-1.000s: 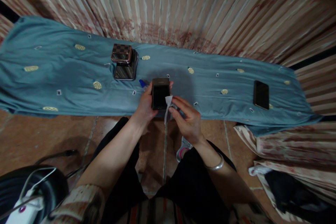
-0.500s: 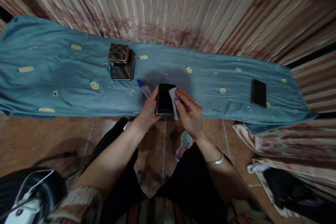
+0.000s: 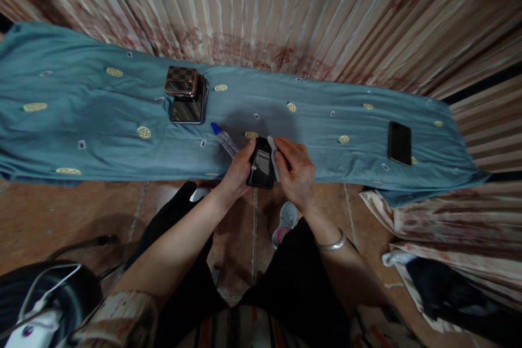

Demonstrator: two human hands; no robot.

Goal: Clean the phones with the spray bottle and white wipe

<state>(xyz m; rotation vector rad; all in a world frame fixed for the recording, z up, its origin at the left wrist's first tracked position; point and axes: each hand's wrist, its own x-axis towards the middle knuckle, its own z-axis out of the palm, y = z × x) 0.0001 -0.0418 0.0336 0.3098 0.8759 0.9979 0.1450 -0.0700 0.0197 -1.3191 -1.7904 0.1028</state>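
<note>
Fingers and thumb of the right hand are pinched together on a thin white wipe, which I see along the right edge of a black handheld device. On my feed the left hand is clamped on that device's left side, above the near edge of the blue cover. I judge the wiping to be under way: neither piece is set down, and I can't tell how much of the glossy face is done. Just past the left hand lies a slim blue-capped bottle. Farther out, untouched, I have a checked box on a dark base leftward, and a black phone well off right.
</note>
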